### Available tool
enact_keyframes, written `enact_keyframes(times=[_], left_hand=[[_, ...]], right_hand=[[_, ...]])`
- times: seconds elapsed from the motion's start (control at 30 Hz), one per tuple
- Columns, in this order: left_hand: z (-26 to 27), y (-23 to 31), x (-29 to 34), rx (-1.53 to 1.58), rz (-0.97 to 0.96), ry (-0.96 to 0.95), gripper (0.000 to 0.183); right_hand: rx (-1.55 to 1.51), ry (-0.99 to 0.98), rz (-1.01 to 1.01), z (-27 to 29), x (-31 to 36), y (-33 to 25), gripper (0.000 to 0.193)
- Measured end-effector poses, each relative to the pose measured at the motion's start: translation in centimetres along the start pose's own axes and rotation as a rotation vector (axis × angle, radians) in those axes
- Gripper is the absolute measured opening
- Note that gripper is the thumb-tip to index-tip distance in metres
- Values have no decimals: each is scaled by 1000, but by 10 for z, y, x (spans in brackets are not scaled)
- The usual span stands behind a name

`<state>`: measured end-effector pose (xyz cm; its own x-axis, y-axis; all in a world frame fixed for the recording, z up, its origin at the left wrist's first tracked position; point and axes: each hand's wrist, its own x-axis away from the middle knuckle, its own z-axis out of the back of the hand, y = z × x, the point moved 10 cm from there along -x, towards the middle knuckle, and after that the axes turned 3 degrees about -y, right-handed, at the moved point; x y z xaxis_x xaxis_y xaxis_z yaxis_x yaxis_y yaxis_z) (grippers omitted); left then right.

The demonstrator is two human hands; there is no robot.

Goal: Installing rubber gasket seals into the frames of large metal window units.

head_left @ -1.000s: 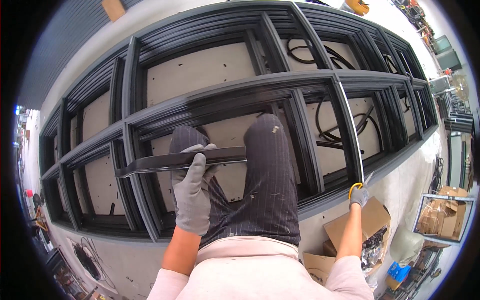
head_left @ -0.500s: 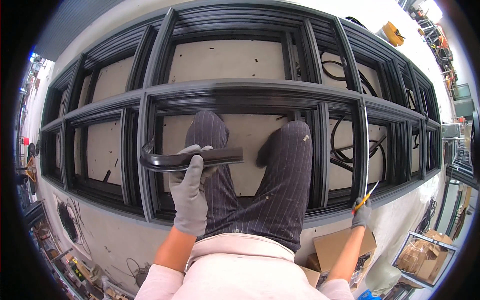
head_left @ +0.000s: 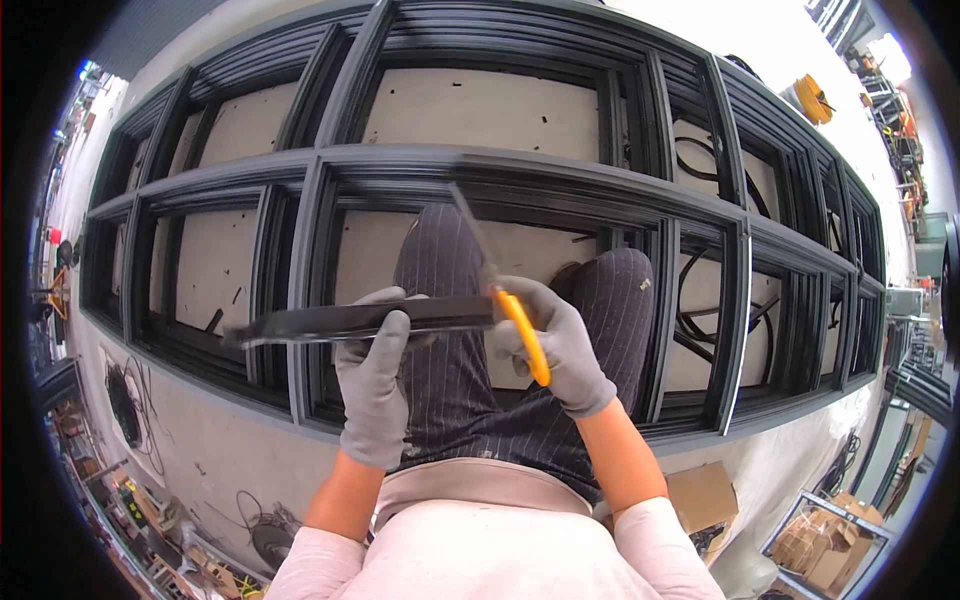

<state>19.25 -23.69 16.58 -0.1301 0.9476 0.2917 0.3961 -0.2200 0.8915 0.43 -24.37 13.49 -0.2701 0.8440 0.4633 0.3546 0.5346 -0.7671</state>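
Observation:
My left hand (head_left: pixel 374 382), in a grey glove, grips a long black strip (head_left: pixel 340 322) that runs level in front of me and sticks out to the left. My right hand (head_left: pixel 556 340), also in a grey glove, holds a yellow-handled tool (head_left: pixel 520 334) with a thin blade that points up and to the left. The tool meets the right end of the strip. Both hands hover above my knees in dark striped trousers (head_left: pixel 470 390).
Below me lies a large black window frame (head_left: pixel 500 175) with many bars and openings over a pale floor. Black cord loops (head_left: pixel 700 320) lie inside the right openings. Cardboard boxes (head_left: pixel 705 495) stand at the lower right, and cables and clutter lie at the lower left.
My right hand has come up from the lower right with the yellow-handled tool and now meets the strip's right end. The view has turned left.

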Motion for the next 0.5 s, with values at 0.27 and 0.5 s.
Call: enact_keyframes(times=[0.27,0.5], left_hand=[[-5,-59,2,286,431,-206,22],[-24,-86,11,298,619,-342,16]], right_hand=[[32,-34,-9,-19,5,28,50],[149,9,-140,3,30,33,51]])
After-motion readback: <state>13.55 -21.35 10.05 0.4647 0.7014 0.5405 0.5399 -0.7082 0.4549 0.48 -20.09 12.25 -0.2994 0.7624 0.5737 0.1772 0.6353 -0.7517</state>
